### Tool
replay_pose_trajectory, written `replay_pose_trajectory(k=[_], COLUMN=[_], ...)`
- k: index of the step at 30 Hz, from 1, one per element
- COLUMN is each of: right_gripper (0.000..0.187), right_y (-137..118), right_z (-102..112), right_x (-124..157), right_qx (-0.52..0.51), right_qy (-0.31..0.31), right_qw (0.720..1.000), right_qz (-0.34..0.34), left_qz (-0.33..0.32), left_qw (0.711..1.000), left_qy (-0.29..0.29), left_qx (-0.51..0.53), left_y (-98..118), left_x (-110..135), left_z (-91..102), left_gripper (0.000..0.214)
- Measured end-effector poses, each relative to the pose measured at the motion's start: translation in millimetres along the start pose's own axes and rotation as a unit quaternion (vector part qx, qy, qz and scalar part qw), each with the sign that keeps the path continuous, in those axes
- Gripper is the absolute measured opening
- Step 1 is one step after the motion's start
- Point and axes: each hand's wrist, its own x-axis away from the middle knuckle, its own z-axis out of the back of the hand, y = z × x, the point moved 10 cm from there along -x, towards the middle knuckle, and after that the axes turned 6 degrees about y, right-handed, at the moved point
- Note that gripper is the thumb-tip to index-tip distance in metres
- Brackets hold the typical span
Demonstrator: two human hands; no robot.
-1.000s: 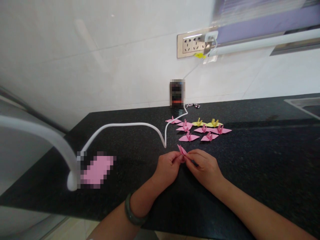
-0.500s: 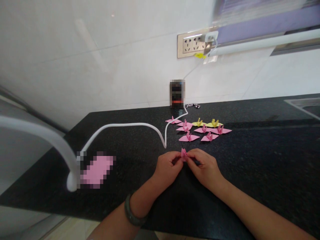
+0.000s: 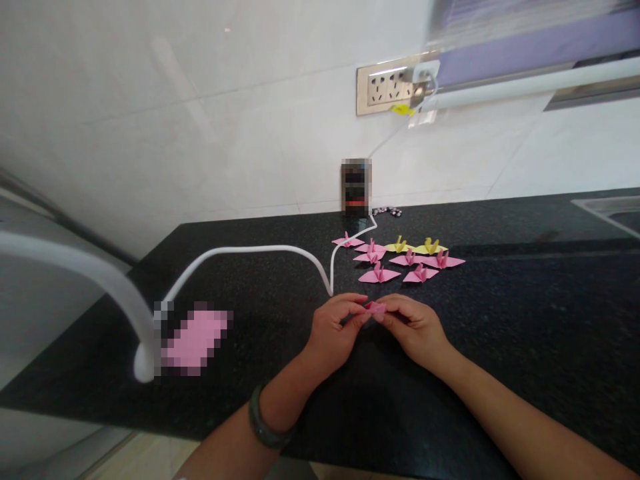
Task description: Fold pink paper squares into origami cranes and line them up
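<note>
- So both hands are busy with one small folded pink paper (image 3: 377,307), held just above or on the black desk (image 3: 250,293); can't tell if it's touching.
- Left hand (image 3: 329,332) has thumb and fingers pinched nearly closed on the paper's 9 o'clock end. Dark green bangle (image 3: 256,417) on that wrist, btw.
- Right hand (image 3: 417,331) is doing the same at the 3 o'clock end, thumb and fingers nipped in close. Fingers hide the folds, so I can't tell the shape.
- Pink paper cranes (image 3: 379,275) sit from 12 to 2 o'clock of the hands, nearest one straight up at 12, near but not touching.
- Two yellow cranes (image 3: 431,248) are at the back of that bunch, around 1 o'clock.
- Pixelated pink patch (image 3: 197,341) lies well off, just under 9 o'clock.
- White cord (image 3: 257,249) loops by at 10 o'clock, and a pixelated dark box (image 3: 355,183) stands by the wall near 12.
</note>
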Motion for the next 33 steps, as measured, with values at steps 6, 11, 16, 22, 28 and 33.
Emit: replay_pose_trajectory(k=[6, 11, 16, 22, 28, 33], right_gripper=[0.013, 0.012, 0.013, 0.012, 0.013, 0.016], right_y=[5.0, 8.7, 7.3, 6.7, 9.4, 11.5], right_z=[-0.7, -1.0, -1.5, -7.0, -12.6, -13.6], right_x=[-0.1, 0.8, 0.5, 0.2, -0.4, 0.5], right_qx=[-0.026, -0.043, -0.049, -0.053, -0.036, -0.024], right_qy=[-0.007, -0.005, -0.009, -0.047, -0.081, -0.083], right_qw=[1.0, 0.999, 0.998, 0.997, 0.995, 0.995], right_qz=[-0.009, -0.023, -0.026, -0.034, -0.048, -0.052], left_qz=[-0.037, -0.05, -0.034, 0.0, 0.072, 0.135], left_qw=[0.999, 0.999, 0.999, 0.997, 0.99, 0.974], left_qy=[-0.007, 0.008, -0.009, -0.06, -0.078, -0.074], left_qx=[-0.009, -0.013, 0.01, 0.043, 0.088, 0.168], left_y=[7.8, 9.0, 4.7, -3.7, -19.0, -29.3], left_x=[0.7, 1.5, 0.0, -1.6, -0.7, 0.9], left_z=[-1.4, 1.2, -1.4, -10.2, -15.5, -20.4], left_gripper=[0.011, 0.009, 0.008, 0.01, 0.012, 0.009])
